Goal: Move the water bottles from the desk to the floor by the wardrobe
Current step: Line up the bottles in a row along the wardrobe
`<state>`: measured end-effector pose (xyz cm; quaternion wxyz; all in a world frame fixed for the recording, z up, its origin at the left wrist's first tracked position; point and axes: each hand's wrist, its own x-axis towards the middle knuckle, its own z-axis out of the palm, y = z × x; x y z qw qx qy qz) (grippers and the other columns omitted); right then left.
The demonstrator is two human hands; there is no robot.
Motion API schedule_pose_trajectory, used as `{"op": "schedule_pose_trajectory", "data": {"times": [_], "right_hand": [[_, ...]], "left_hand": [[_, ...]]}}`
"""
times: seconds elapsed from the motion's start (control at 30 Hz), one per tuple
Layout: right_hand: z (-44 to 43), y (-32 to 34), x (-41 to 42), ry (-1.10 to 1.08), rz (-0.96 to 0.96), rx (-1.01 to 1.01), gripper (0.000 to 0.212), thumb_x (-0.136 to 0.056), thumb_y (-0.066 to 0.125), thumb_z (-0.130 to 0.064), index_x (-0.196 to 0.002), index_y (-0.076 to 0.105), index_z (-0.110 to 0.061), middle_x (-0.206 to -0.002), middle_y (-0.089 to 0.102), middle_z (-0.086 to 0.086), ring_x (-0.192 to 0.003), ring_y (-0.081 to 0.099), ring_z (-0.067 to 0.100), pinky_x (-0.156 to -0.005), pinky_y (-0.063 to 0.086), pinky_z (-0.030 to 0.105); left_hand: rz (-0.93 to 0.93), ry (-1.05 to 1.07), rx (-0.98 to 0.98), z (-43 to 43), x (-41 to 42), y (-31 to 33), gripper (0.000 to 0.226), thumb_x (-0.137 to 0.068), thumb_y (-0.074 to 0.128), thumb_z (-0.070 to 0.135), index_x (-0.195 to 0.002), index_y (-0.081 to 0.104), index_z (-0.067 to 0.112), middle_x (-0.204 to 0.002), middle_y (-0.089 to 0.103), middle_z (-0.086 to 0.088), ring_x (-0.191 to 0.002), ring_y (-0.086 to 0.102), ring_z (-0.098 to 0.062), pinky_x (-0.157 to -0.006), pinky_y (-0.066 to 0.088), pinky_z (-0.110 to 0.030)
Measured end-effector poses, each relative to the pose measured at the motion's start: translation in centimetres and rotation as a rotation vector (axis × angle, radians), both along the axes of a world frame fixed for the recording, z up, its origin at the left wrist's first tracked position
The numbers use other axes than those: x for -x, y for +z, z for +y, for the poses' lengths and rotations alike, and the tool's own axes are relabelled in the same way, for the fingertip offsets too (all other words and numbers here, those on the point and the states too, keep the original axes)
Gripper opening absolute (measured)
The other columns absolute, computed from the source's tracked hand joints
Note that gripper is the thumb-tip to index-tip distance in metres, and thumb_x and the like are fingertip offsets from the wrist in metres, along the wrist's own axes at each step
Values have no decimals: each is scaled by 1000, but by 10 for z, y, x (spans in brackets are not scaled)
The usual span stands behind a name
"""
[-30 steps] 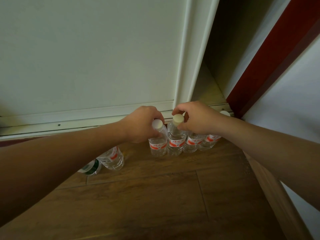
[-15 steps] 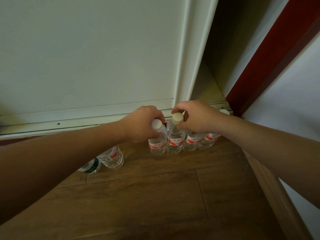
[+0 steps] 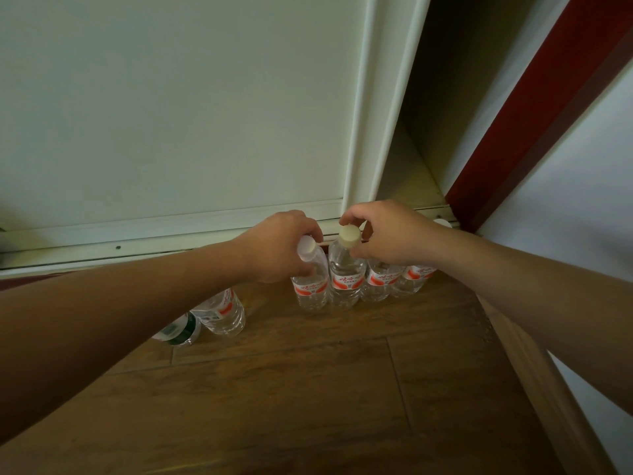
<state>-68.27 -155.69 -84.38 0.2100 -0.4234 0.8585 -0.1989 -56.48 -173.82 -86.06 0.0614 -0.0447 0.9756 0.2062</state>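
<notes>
Wardrobe (image 3: 178, 108) up top, wood floor (image 3: 308, 389) below w/ a row of bottles (image 3: 378, 281) standing upright at its base, long axis vertical, caps up, packed touching. Left hand (image 3: 281, 246) is wrapped round the shoulder of the end bottle (image 3: 310, 286), right hand (image 3: 387, 234) pinches the cap of the next one (image 3: 344, 279), both grips closed. Risk imo: row's so tight that a clumsy let-go knocks a neighbor over, domino style, esp the slightly tilted end one.

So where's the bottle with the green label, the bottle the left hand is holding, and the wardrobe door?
green-label bottle (image 3: 180, 332), head view, on its label.
left-hand bottle (image 3: 310, 287), head view, on its red label.
wardrobe door (image 3: 178, 108), head view, on its panel.
</notes>
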Motion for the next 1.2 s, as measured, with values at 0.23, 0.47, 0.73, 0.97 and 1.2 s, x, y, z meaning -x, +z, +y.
{"op": "schedule_pose_trajectory", "data": {"times": [0.23, 0.47, 0.73, 0.97, 1.2], "right_hand": [[-1, 1, 0, 0, 3, -4, 53, -83, 77, -23, -132, 56, -26, -120, 62, -8, -94, 56, 7, -71, 44, 21], [-1, 1, 0, -5, -9, -8, 57, -81, 79, -22, -133, 55, -26, -123, 61, -8, -96, 58, 9, -70, 45, 22], [-1, 3, -2, -8, 6, -12, 57, -80, 80, -24, -132, 56, -27, -125, 61, -9, -101, 58, 9, -80, 48, 26], [-1, 7, -5, -9, 13, -13, 57, -80, 80, -24, -131, 56, -27, -123, 61, -9, -101, 58, 9, -81, 49, 27], [-2, 17, -7, 1, 37, -1, 57, -81, 78, -23, -134, 55, -26, -127, 59, -8, -107, 56, 9, -80, 44, 23]], "left_hand": [[-1, 11, 2, -2, 0, -1, 49, -76, 83, 42, -118, 63, 28, -109, 60, 9, -97, 57, -12, -82, 50, -29], [-8, 14, 5, -3, 0, -1, 56, -75, 83, 43, -124, 60, 27, -112, 60, 8, -99, 56, -13, -84, 49, -29], [3, 22, -9, -3, 0, 1, 55, -75, 83, 39, -123, 60, 26, -110, 59, 9, -98, 56, -12, -82, 48, -28], [15, 19, -16, -6, -1, 2, 53, -75, 83, 38, -122, 61, 27, -108, 60, 10, -96, 57, -11, -81, 49, -28], [-1, 44, -10, -15, -6, 7, 59, -74, 84, 39, -126, 58, 30, -109, 57, 13, -79, 51, -1, -66, 39, -18]]}}
